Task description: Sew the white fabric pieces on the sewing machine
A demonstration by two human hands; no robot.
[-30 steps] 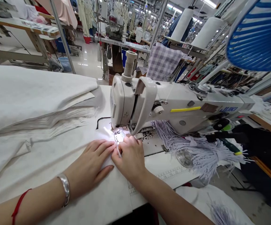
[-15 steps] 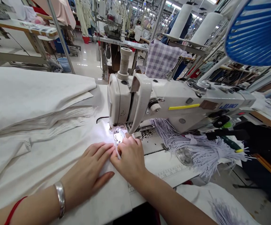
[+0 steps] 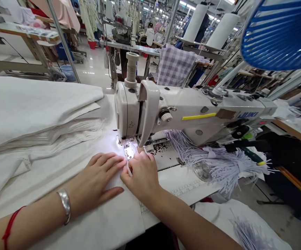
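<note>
A white fabric piece (image 3: 114,215) lies across the sewing table, its edge reaching the lit needle area of the sewing machine (image 3: 187,104). My left hand (image 3: 98,177) rests on this fabric, fingers stretched out and palm down, just left of the presser foot. My right hand (image 3: 141,175) is closed at the fabric's edge, thumb and fingers pinching a narrow white fabric strip (image 3: 129,170) in front of the metal needle plate (image 3: 130,150). Its curled fingertips are partly hidden. The needle itself is hard to make out.
Stacked white fabric (image 3: 41,107) covers the table's left side. Bundled pale lavender strips (image 3: 226,166) and a clear round dish (image 3: 202,171) lie at right. A blue slatted cover (image 3: 281,34) hangs upper right. More white cloth (image 3: 218,222) sits below the table edge.
The whole view has shifted slightly, so the machine appears a little further left. Both hands keep nearly the same place by the needle area, the right still pinching the strip.
</note>
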